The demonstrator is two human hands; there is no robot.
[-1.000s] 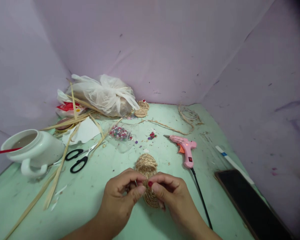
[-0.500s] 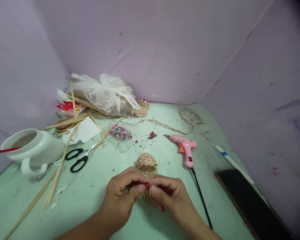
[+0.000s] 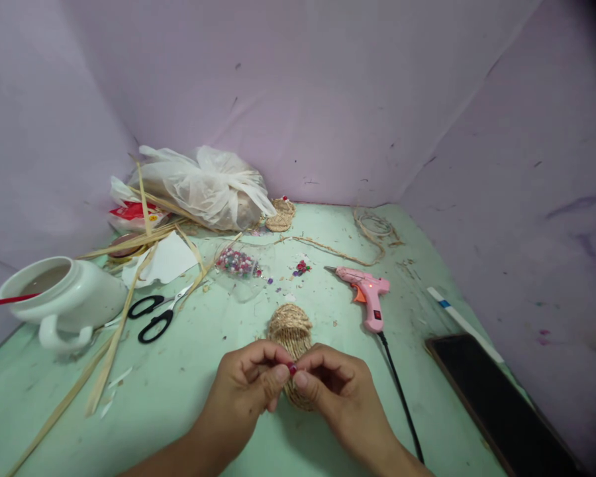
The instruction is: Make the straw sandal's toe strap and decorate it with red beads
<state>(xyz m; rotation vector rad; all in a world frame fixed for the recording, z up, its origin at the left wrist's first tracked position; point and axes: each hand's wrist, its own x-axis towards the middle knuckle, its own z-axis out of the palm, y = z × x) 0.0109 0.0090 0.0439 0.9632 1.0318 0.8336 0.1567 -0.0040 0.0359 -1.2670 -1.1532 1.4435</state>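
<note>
Between the fingertips of my left hand and my right hand is a small dark red bead. Both hands are closed in a pinch and meet at it. Just below and behind them lies a small slipper of coiled straw rope, its rounded toe facing away; the hands hide part of its sole. Farther off, a little pile of red and purple beads rests on the table. A clear plastic bag of mixed beads lies to the left of that pile.
A pink glue gun with a black cord lies to the right, beyond it a dark phone. On the left are black-handled scissors, a white mug and straw strips. Behind sit a white plastic bag and another slipper.
My hands have shifted very slightly, still pinching the red bead between them. The left hand's lower fingers show a little more. The slipper and the other things stay in place.
</note>
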